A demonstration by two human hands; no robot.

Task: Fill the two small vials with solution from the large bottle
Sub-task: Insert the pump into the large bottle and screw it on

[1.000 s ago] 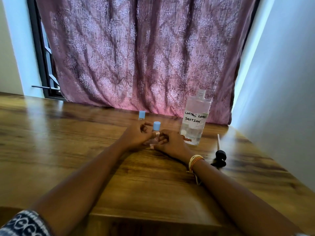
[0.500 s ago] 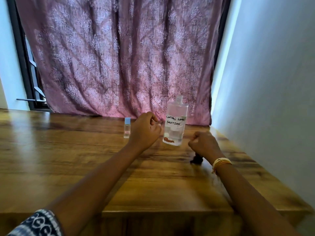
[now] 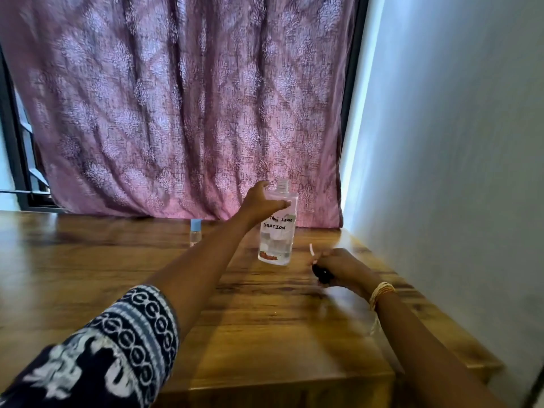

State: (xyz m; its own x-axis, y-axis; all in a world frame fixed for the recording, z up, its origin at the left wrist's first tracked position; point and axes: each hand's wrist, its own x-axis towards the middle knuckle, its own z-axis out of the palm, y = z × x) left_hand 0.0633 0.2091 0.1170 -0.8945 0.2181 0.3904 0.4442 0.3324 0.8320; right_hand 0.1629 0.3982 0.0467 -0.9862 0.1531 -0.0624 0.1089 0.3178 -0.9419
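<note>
Left hand (image 3: pixel 259 201) is up on the shoulder of the large bottle (image 3: pixel 276 234), thumb and fingers wrapped around the clear plastic just under its uncapped threaded neck. The bottle is tall and flat-sided, with a white handwritten label reading "LENS SOLUTION" partly covered by the wrist, clear liquid sitting low inside and a reddish mark near the base. It stands upright on the glossy, streaky-grained wooden table (image 3: pixel 265 328).

Right hand (image 3: pixel 341 267), just to the right of the bottle and nearer the person, is closed around a dropper (image 3: pixel 319 266): black rounded bulb poking out at the fingers, thin pale tube angled up toward the bottle. Motion blur softens it. Yellow thread bands circle that wrist.

To the left of the left forearm stands one small vial (image 3: pixel 195 235), clear, slim, with a pale blue cap, upright and well apart from both hands. The forearm may hide a second vial; I cannot tell.

Behind everything hangs a crumpled mauve patterned curtain (image 3: pixel 182 107), with a plain pale wall (image 3: pixel 456 142) on the right.
</note>
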